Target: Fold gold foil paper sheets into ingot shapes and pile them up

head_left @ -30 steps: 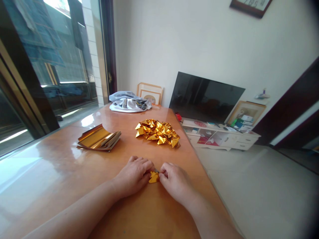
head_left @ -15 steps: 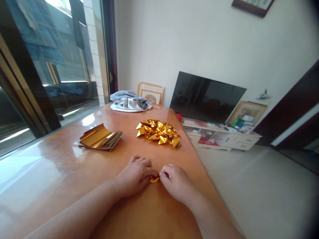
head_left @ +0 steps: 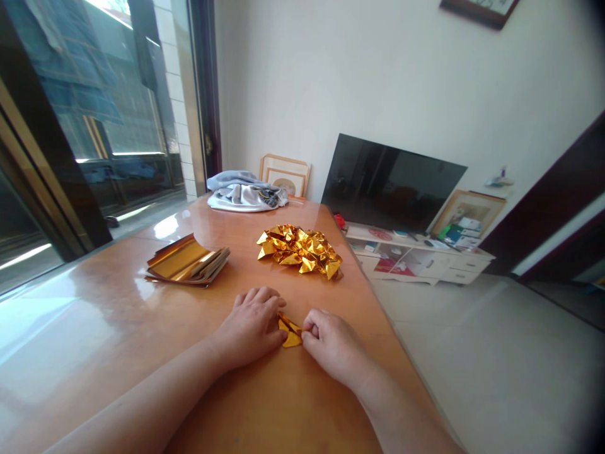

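A small piece of folded gold foil paper [head_left: 292,337] lies on the wooden table between both hands. My left hand [head_left: 251,325] grips its left end, the thumb on the near side and the fingers bent over the far side. At its right tip, my right hand [head_left: 332,342] is closed in a pinch with the fingers curled in. Beyond them sits a heap of folded gold foil pieces [head_left: 302,249]. To the left is a stack of gold foil sheets [head_left: 182,261], its top sheet curling up.
The glossy wooden table [head_left: 227,410] has its right edge close to my right forearm. Bundled grey cloth [head_left: 243,192] rests at the far end. A television [head_left: 392,183] stands on a white cabinet [head_left: 425,265] past the table, and a glass door [head_left: 94,126] is at left.
My left hand has shifted slightly left and its fingers have straightened somewhat. More of the folded foil shows between the hands. The right hand has barely moved.
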Action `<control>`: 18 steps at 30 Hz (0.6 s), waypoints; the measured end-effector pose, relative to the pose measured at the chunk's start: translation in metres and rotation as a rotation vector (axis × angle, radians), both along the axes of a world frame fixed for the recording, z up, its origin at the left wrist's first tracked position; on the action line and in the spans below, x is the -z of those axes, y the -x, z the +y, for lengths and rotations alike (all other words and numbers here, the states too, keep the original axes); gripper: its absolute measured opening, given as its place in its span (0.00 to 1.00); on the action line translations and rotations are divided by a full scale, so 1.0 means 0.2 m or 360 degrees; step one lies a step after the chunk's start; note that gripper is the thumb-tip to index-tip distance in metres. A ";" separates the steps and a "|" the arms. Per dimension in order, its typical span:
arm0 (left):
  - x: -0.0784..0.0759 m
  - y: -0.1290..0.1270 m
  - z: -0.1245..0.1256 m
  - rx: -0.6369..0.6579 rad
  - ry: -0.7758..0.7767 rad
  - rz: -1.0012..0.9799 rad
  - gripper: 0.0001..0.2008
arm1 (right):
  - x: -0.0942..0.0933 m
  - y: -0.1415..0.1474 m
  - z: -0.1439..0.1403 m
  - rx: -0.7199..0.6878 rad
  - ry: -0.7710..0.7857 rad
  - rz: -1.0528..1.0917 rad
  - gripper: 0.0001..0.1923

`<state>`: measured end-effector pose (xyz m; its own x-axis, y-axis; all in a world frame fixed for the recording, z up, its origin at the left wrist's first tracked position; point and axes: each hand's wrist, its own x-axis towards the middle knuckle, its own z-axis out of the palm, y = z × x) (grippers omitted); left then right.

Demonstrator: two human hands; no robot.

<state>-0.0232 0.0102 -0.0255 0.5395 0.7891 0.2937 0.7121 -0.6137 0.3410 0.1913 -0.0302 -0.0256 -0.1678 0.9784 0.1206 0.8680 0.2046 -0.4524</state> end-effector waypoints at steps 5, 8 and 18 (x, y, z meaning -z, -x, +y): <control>0.02 0.02 0.03 -0.0001 0.0113 -0.0010 0.16 | -0.01 0.00 0.00 0.0028 0.0000 0.0000 0.02; 0.02 0.01 0.04 -0.0020 0.0143 -0.0047 0.16 | -0.01 0.00 0.00 0.0010 0.0002 0.0008 0.03; 0.08 -0.03 0.06 0.0072 0.0694 -0.0933 0.08 | 0.02 -0.01 0.03 -0.0045 -0.0024 0.0053 0.06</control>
